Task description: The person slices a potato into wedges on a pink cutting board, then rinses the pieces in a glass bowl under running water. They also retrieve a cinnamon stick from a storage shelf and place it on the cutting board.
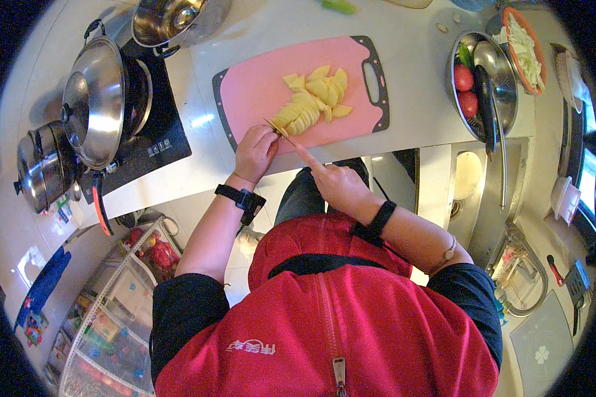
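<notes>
A pink cutting board [251,84] with dark corners and a handle slot lies on the countertop before me. Pale yellow slices, apparently potato [303,111], form an overlapping row, with a looser pile [328,87] behind it. At the near end of the row, my left hand [256,154] holds the last piece with bent fingers. My right hand [340,186] grips a knife [284,135], whose thin blade is seen edge-on against that piece; the index finger stretches along the blade's back. Most of the handle is hidden in the palm.
Left, a lidded wok [97,104] sits on a black induction cooktop [166,134], beside a steel pot [44,168]. Right, a steel colander [509,99] holds tomatoes and an eggplant near the sink [499,183]. An orange-rimmed basket [539,62] holds cut leaves.
</notes>
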{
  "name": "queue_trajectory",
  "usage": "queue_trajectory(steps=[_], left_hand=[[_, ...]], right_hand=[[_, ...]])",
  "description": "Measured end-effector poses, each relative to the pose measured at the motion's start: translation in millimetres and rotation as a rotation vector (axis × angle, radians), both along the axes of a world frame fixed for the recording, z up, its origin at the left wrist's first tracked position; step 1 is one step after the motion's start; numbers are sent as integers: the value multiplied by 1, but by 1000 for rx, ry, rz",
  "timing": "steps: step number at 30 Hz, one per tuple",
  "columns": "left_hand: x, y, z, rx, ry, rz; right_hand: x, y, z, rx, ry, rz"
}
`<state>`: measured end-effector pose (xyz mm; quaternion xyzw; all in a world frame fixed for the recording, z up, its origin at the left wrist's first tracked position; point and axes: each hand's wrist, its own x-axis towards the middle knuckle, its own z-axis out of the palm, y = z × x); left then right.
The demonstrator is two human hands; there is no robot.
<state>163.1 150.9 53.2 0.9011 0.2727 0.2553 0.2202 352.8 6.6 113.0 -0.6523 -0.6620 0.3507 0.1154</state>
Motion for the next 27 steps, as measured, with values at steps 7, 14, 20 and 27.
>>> queue_trajectory(steps=[7,14,20,27], left_hand=[[0,1,-3,-20,30,0],[1,1,2,-89,36,13],[0,-1,-4,-22,15,-13],[-5,-7,-13,-35,63,-8]], right_hand=[[-3,1,-7,-8,6,12],[-17,16,-41,-28,26,-21],[-5,10,-31,-102,194,-122],[4,0,1,-34,84,-126]])
